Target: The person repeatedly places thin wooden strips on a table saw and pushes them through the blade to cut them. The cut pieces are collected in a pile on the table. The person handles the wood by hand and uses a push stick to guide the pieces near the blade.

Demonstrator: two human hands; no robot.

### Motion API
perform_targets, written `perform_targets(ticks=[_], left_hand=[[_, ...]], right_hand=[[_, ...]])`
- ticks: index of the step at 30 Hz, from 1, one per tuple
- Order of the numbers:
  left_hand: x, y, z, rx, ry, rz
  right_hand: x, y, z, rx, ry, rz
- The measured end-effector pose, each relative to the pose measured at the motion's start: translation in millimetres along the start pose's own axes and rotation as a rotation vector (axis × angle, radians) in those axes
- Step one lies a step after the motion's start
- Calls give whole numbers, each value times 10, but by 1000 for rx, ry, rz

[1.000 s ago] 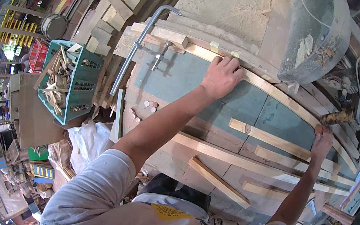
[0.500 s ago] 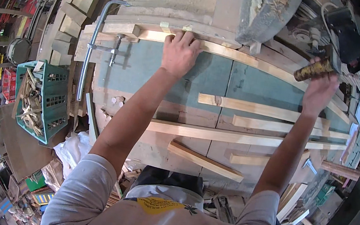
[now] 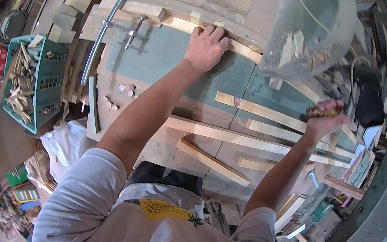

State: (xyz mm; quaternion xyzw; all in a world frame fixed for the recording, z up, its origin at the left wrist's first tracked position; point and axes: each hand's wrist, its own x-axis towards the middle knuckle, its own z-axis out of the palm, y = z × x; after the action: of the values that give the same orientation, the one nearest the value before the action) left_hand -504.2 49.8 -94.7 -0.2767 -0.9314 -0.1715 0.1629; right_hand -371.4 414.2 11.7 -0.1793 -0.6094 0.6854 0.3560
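My left hand (image 3: 206, 48) grips a long pale wood strip (image 3: 240, 50) along the board's back edge, fingers curled over it. A silver bar clamp (image 3: 108, 27) sits left of that hand, by a short wood block. My right hand (image 3: 324, 119) is closed round a worn yellow-and-black cylindrical tool handle (image 3: 327, 110) beside a black tool body (image 3: 371, 104). Loose wood strips (image 3: 259, 111) lie fanned across the green-grey worktop (image 3: 154, 46) nearer me, with small round wood pieces (image 3: 124, 89) at the left.
A dusty translucent housing (image 3: 302, 32) overhangs the back right of the worktop. A teal crate (image 3: 52, 84) of offcuts stands left, above a white plastic sheet (image 3: 60, 152). Stacked planks (image 3: 79, 1) line the back left, and a grey metal rim (image 3: 384, 172) curves at the right.
My right hand has left the strip's right end, taken hold of the yellow-and-black tool and moved it lower in view. My left hand stays on the strip; the view has shifted.
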Motion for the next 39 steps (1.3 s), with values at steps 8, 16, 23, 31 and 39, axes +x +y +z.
perform_targets(ticks=[8, 16, 23, 31, 39], left_hand=[[4, -38, 11, 37, -36, 18], [12, -46, -18, 61, -48, 18], [9, -28, -23, 34, -63, 12], [6, 16, -68, 74, -115, 22], [-187, -34, -216, 10, -279, 132]], right_hand=[[-666, -157, -303, -5, 20, -55], [-1079, -153, -697, -8, 21, -100], [-1035, -99, -810, -5, 13, -73], [-300, -79, -42, -38, -9, -82], [91, 249, -149, -51, -146, 4]])
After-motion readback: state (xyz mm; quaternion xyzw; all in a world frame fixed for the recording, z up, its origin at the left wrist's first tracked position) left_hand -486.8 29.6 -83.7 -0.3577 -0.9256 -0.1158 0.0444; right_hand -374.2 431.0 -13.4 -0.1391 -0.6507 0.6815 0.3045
